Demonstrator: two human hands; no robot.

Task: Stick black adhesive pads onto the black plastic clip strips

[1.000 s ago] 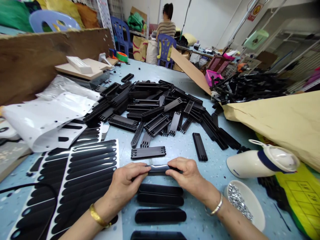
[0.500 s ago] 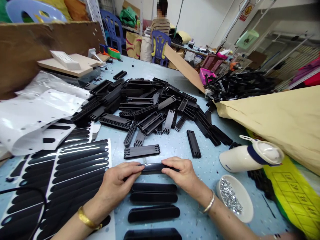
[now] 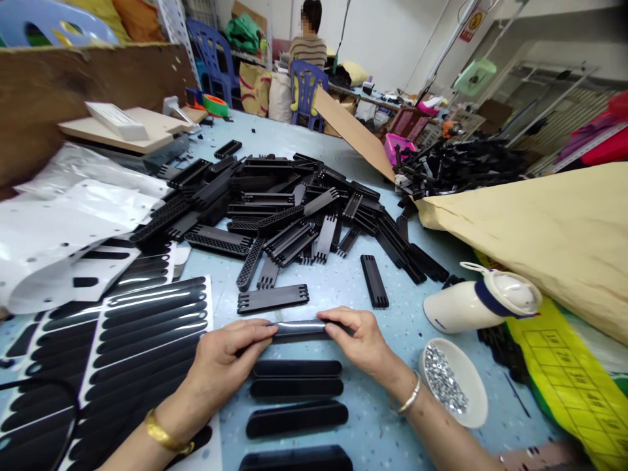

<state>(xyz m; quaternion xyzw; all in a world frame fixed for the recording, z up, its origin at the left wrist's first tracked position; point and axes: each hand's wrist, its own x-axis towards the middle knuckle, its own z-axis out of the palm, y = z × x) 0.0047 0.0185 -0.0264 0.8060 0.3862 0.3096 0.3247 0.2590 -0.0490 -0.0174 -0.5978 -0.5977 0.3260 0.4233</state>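
Observation:
A glossy black strip (image 3: 300, 330) lies crosswise between my two hands. My left hand (image 3: 228, 356) pinches its left end between thumb and fingers, and my right hand (image 3: 360, 340) grips the right end in the same way. Below the hands, several rounded black strips (image 3: 297, 418) lie in a column on the blue table. Just above them is a black slotted piece (image 3: 273, 298), with another (image 3: 374, 281) standing lengthwise to the right. To the left of my left hand, a white sheet carries rows of black oval stickers (image 3: 147, 333).
A heap of black plastic pieces (image 3: 275, 203) spreads across the middle. On the right are a white bottle (image 3: 456, 307), a white bowl (image 3: 478, 399) of small metal parts and brown paper (image 3: 540, 216). A person (image 3: 308, 49) sits in the background.
The whole view has shifted slightly, so most things appear a little further left. My right thumb and fingers have shifted slightly on the strip; both hands still hold it.

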